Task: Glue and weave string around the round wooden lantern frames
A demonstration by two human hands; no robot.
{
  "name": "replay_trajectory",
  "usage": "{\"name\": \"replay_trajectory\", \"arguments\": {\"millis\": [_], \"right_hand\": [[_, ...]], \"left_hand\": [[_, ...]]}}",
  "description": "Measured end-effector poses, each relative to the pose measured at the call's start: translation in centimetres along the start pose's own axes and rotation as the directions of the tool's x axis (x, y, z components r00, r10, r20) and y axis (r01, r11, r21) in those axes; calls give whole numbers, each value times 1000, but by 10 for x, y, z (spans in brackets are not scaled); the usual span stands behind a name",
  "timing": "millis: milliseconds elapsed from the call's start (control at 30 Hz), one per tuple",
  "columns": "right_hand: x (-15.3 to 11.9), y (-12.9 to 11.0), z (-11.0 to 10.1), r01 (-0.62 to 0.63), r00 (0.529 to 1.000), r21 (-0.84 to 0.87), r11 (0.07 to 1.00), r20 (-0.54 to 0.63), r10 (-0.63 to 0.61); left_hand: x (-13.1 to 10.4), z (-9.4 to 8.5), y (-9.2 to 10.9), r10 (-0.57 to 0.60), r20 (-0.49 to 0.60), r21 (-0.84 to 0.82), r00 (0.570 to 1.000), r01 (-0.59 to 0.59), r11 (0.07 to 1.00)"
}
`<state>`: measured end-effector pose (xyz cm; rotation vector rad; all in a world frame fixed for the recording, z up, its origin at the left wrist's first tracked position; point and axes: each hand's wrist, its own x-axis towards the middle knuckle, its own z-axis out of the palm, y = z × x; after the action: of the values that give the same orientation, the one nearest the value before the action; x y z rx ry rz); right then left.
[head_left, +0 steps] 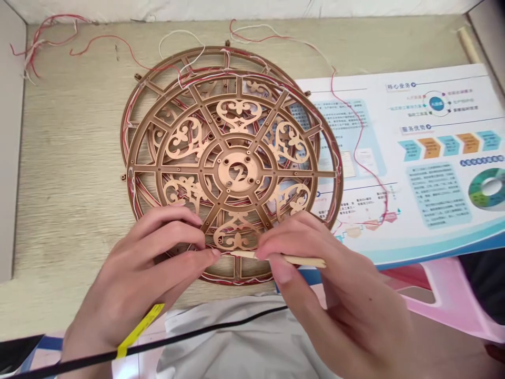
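Note:
Two round bronze-coloured openwork frames overlap on the table; the upper frame (173, 169) has spokes, scrollwork panels and a centre marked 2. Behind and beneath it shows the rim of the lower frame (209, 51). Red and white wires run along their rims. My left hand (150, 268) is at the upper frame's near edge, its thumb and fingertips pinched on thin red and white wires (225, 253). In my right hand (331, 284) is a slim pale wooden stick (305, 261), its tip pointing left at the wires beside my left thumb.
A printed blue-and-white brochure (394, 231) lies under the frames on the right, with a loose red wire (361, 126) across it. Tangled wires (37, 42) lie at the back left. A black cord (205, 330) with a yellow tag (140, 329) crosses near my left wrist. Side panels flank the table.

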<state>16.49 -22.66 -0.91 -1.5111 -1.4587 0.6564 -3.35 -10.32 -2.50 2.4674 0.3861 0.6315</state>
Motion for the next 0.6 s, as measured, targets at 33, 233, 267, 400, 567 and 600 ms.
{"name": "replay_trajectory", "arguments": {"millis": [33, 233, 267, 400, 567, 600], "right_hand": [[0, -1, 0, -5, 1000, -4, 1000, 0, 5], [-3, -4, 2, -18, 1000, -16, 1000, -7, 18], [-4, -4, 2, -25, 1000, -22, 999, -10, 25], [-6, -6, 3, -52, 999, -40, 998, -17, 51], [-9, -6, 5, -92, 996, -27, 995, -24, 91], [-9, -5, 5, -94, 995, -20, 995, -26, 94]], "left_hand": [[0, 0, 0, -14, -13, 3, 1000, 14, 1000], [-2, 1, 1, -31, -2, -15, 1000, 31, 999], [-2, 1, 1, -30, 0, -13, 1000, 30, 999], [0, 0, 1, -14, -10, -17, 1000, 14, 1000], [1, -1, 1, -7, -1, -6, 1000, 7, 1000], [1, -1, 0, -5, 2, -3, 1000, 5, 1000]]}}
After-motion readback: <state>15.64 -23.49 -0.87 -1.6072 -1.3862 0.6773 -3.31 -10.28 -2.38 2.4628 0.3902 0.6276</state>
